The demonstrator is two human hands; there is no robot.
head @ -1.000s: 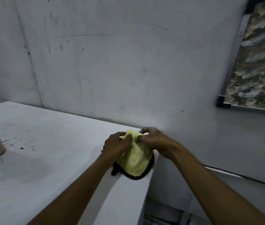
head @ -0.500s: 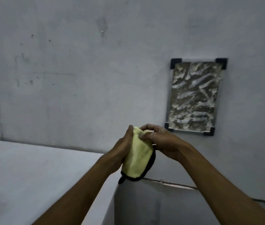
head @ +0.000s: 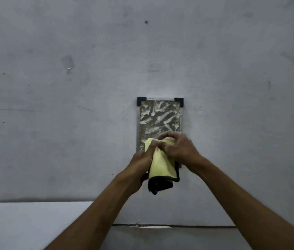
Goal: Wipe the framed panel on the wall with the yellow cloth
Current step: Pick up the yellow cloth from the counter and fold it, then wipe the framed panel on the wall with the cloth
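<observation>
The framed panel (head: 158,118) hangs on the grey wall straight ahead, a smeared, mottled rectangle with black clips at its upper corners. Its lower half is hidden behind my hands. The yellow cloth (head: 161,165), edged in black, is folded and hangs down in front of the panel's lower part. My left hand (head: 142,159) grips the cloth from the left side. My right hand (head: 176,148) is closed over the cloth's top from the right. Whether the cloth touches the panel cannot be told.
A white tabletop (head: 34,226) fills the lower left, ending at the wall. A low ledge with a chipped edge (head: 149,226) runs along the wall below my arms. The wall (head: 70,105) is bare grey with small marks.
The view has swung right and up, so the panel is now centred. Both hands have lifted the cloth off the table edge and raised it in front of the panel's lower part.
</observation>
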